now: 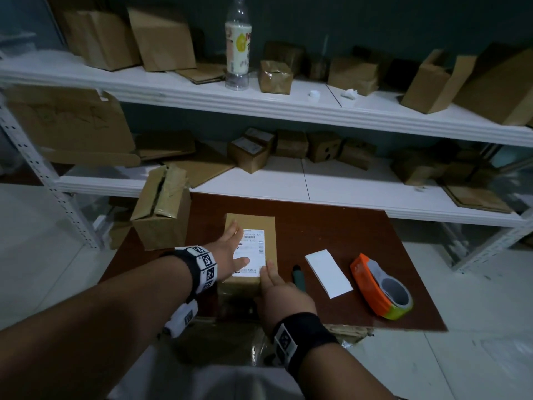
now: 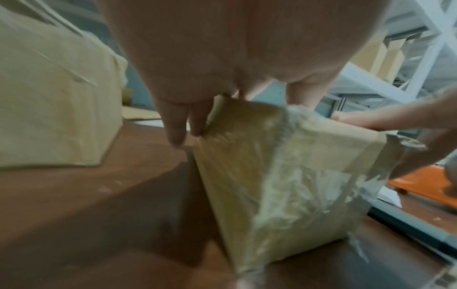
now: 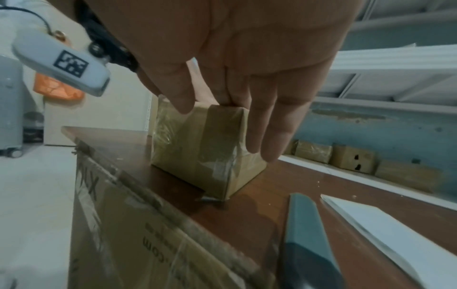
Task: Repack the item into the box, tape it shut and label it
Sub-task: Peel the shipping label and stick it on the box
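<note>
Both hands lie flat and released on the box (image 1: 249, 249): the left hand (image 1: 230, 251) presses the label (image 1: 250, 253), the right hand (image 1: 281, 293) rests fingers on the near right corner. Box sits mid-table (image 1: 331, 226), taped shut. It looks small, stiff and light; glossy tape (image 2: 304, 191) may be slippery, so grasp it by the bare cardboard sides. Only the wrist views show that wrinkled tape wrap; only the head view shows the label, backing paper (image 1: 328, 273) and tape dispenser (image 1: 380, 287).
</note>
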The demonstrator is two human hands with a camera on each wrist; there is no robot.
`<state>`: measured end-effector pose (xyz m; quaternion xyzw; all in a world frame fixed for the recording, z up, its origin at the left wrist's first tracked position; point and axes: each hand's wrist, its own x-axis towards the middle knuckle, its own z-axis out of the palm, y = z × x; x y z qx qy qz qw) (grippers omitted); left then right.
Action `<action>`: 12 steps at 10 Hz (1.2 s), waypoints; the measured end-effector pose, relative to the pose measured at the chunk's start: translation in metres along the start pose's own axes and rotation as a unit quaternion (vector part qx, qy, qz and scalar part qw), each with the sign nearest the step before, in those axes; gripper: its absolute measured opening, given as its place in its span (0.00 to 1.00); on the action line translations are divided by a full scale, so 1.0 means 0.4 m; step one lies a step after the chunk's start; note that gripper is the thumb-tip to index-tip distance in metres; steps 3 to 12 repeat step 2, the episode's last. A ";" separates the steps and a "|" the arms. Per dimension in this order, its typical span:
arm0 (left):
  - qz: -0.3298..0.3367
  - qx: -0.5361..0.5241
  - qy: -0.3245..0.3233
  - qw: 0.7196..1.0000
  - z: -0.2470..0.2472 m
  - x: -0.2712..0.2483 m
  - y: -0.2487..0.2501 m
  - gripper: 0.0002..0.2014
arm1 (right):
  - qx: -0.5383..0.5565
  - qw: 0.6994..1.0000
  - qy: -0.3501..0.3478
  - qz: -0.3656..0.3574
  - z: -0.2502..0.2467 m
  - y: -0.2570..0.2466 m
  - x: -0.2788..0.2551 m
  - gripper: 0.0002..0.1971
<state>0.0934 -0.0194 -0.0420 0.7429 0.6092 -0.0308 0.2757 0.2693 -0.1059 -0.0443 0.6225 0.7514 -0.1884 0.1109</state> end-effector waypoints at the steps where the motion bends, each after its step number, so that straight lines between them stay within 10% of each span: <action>1: -0.003 -0.025 0.041 0.999 -0.017 -0.055 -0.010 0.44 | 0.021 1.000 0.005 -0.012 -0.004 0.005 -0.016 0.39; 12: -0.028 -0.069 0.074 0.994 -0.011 -0.110 -0.021 0.44 | 0.057 0.998 0.023 -0.032 -0.018 0.009 -0.051 0.40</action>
